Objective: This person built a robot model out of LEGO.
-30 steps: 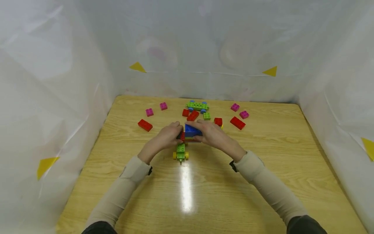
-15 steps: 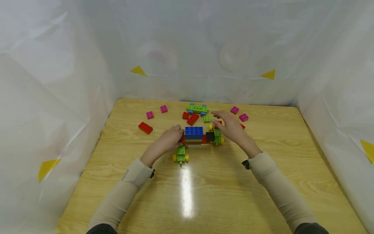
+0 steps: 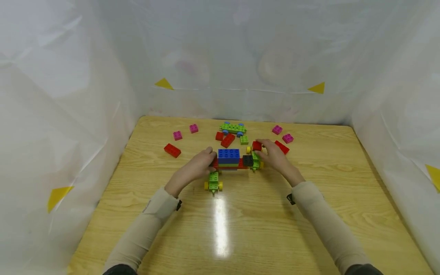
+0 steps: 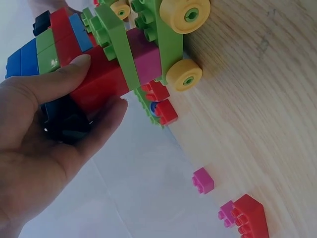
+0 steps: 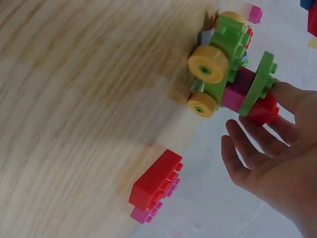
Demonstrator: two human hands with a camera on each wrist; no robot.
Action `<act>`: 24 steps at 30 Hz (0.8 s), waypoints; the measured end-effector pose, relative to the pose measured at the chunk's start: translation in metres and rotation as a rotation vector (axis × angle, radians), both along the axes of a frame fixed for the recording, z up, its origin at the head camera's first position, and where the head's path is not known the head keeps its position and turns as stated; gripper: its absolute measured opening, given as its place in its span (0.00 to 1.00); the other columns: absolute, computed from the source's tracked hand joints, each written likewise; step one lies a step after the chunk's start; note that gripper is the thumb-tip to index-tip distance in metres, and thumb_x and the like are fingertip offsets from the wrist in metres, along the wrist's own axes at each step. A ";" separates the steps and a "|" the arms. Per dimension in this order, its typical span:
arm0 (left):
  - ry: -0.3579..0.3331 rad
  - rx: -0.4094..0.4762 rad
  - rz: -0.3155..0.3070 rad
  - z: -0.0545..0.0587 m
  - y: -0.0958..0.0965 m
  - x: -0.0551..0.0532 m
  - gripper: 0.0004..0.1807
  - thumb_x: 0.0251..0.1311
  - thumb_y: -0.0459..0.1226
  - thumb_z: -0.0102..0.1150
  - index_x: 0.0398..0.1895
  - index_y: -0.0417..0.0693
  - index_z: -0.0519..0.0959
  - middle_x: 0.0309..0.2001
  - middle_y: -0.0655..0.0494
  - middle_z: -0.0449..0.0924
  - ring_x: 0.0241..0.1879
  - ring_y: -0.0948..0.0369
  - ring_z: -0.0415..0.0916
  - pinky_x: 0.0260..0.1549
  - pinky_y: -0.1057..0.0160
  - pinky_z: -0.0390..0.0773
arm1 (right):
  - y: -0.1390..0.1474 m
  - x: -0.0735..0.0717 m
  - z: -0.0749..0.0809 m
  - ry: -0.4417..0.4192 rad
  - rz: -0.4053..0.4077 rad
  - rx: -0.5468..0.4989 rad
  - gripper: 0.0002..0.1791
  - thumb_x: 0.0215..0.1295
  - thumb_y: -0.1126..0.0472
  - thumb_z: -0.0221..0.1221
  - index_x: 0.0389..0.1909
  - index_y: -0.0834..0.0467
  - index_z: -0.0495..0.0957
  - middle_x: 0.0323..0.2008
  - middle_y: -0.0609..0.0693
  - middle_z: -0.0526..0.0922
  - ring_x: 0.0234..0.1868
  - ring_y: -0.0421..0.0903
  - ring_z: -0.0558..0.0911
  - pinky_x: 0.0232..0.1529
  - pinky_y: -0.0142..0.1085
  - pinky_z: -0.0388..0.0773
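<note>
A toy brick build stands mid-table, with a blue brick [image 3: 228, 154] on top of green and red layers. Beneath its left end is a green wheeled base [image 3: 213, 181] with yellow wheels; a similar green base [image 3: 255, 163] lies at its right end. My left hand [image 3: 193, 168] grips the left end, thumb and fingers around a red brick [image 4: 101, 79] beside a black brick [image 4: 64, 119]. At the right end, my right hand [image 3: 276, 156] pinches a small red brick [image 5: 264, 109] that sits on a green plate [image 5: 258, 84] above a magenta brick [image 5: 237, 88].
Behind the build lie a green wheeled base with blue wheels [image 3: 233, 128], a red brick [image 3: 227, 141] and a small green brick [image 3: 244, 140]. Red and magenta bricks are scattered left [image 3: 172, 150] and right [image 3: 282, 147]. White sheeting [image 3: 240, 57] surrounds the table [image 3: 268, 229].
My right hand has left the blue brick, moved right, and come down onto the small red brick at the right end. The left hand keeps its grip on the left end.
</note>
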State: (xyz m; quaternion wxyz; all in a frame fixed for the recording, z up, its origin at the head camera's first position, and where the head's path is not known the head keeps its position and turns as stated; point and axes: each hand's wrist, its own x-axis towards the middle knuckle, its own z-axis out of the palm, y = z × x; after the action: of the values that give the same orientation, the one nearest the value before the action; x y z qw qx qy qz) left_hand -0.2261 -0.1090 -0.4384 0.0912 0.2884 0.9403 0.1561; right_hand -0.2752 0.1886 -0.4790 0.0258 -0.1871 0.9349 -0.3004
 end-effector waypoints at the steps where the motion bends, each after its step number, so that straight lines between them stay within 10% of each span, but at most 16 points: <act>1: -0.003 0.007 0.000 0.000 0.000 0.000 0.21 0.60 0.35 0.64 0.54 0.34 0.73 0.43 0.48 0.71 0.39 0.58 0.72 0.40 0.61 0.76 | 0.000 0.000 -0.001 0.000 -0.004 -0.006 0.28 0.69 0.56 0.58 0.65 0.64 0.67 0.60 0.63 0.73 0.59 0.60 0.73 0.58 0.54 0.69; 24: -0.007 0.064 0.004 -0.003 -0.004 0.002 0.19 0.61 0.35 0.64 0.52 0.37 0.74 0.42 0.50 0.70 0.38 0.59 0.70 0.39 0.62 0.74 | -0.004 0.050 -0.011 0.016 0.161 -0.115 0.22 0.61 0.56 0.65 0.54 0.59 0.78 0.50 0.54 0.82 0.49 0.52 0.80 0.50 0.49 0.76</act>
State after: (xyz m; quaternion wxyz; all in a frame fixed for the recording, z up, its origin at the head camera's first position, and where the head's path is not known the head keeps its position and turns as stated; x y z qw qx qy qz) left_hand -0.2243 -0.1128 -0.4416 0.0850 0.2889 0.9350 0.1871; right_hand -0.2251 0.1844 -0.4898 0.0313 -0.2652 0.8982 -0.3491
